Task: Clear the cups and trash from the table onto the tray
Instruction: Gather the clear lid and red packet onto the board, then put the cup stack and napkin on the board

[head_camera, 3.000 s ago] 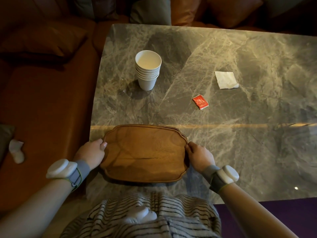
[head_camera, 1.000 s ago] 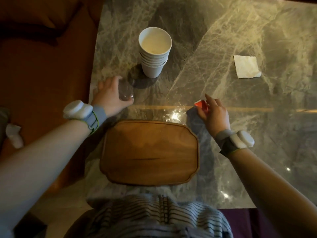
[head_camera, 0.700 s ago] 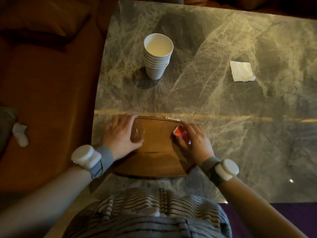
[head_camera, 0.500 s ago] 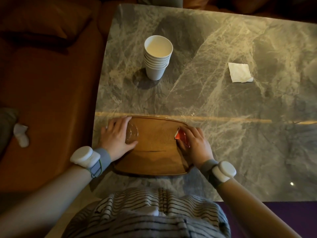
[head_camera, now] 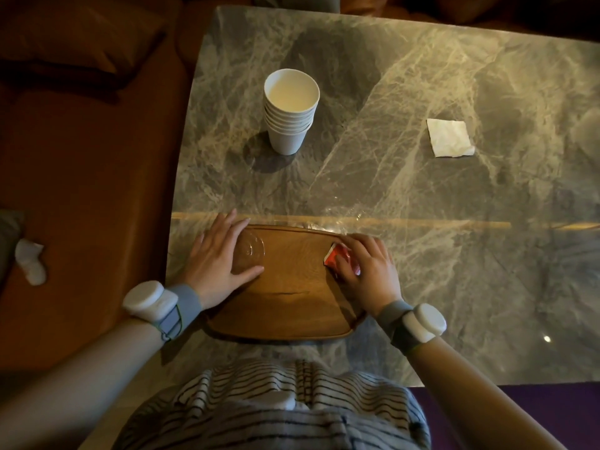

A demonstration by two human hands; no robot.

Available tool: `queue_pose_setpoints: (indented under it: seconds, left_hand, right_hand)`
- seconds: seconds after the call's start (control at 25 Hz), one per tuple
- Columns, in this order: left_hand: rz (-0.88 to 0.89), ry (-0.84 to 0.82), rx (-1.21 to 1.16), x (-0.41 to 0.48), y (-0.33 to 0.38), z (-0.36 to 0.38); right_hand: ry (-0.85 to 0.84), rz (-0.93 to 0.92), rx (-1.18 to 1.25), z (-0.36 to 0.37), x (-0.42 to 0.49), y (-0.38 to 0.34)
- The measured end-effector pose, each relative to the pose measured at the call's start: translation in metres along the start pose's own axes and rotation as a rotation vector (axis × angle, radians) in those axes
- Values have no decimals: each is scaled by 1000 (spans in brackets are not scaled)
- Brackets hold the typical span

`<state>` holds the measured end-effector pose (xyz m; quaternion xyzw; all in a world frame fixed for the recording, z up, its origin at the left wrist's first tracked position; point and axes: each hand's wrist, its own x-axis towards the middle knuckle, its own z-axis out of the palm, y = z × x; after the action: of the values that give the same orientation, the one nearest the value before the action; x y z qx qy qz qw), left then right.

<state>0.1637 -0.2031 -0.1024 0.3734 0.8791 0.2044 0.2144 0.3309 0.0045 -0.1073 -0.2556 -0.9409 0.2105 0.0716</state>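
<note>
A brown wooden tray [head_camera: 292, 300] lies at the near edge of the grey marble table [head_camera: 422, 196]. My left hand [head_camera: 217, 261] is wrapped around a clear plastic cup [head_camera: 250, 254] that rests on the tray's left part. My right hand [head_camera: 367, 271] pinches a small red packet [head_camera: 334, 254] down on the tray's right part. A stack of white paper cups [head_camera: 290, 115] stands upright farther back on the table. A white folded napkin [head_camera: 449, 142] lies flat at the back right.
A brown sofa [head_camera: 84, 177] with a dark cushion [head_camera: 78, 37] runs along the table's left side. A crumpled white tissue [head_camera: 31, 261] lies on the sofa seat. My striped shirt [head_camera: 269, 407] is just below the tray.
Both hands reached out, the left taking the clear cup and the right the red packet, then drew back and lowered them onto the tray. Over the last half second they barely moved.
</note>
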Motion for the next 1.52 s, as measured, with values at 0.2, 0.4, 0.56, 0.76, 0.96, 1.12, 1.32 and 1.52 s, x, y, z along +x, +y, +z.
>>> queue_pose_setpoints:
  seconds: [0.2, 0.4, 0.56, 0.76, 0.96, 1.12, 1.32, 1.52]
  left_hand:
    - [-73, 80, -255, 43, 9, -12]
    - [-247, 197, -729, 132, 37, -18]
    - [-322, 322, -874, 192, 52, -9]
    - [-339, 456, -869, 230, 44, 9]
    - [-404, 475, -900, 243, 34, 20]
    - [-390, 455, -862, 244, 30, 20]
    - [-417, 462, -877, 226, 38, 12]
    - [-230, 492, -870, 173, 57, -19]
  right_hand:
    - [207, 166, 69, -12, 43, 31]
    - [193, 395, -29, -16, 109, 80]
    - [137, 590, -26, -21, 157, 108]
    - [171, 737, -42, -31, 213, 132]
    - [159, 767, -166, -39, 250, 157]
    - [191, 777, -304, -36, 255, 164]
    - [144, 679, -202, -39, 222, 153]
    - [302, 401, 77, -42, 163, 107]
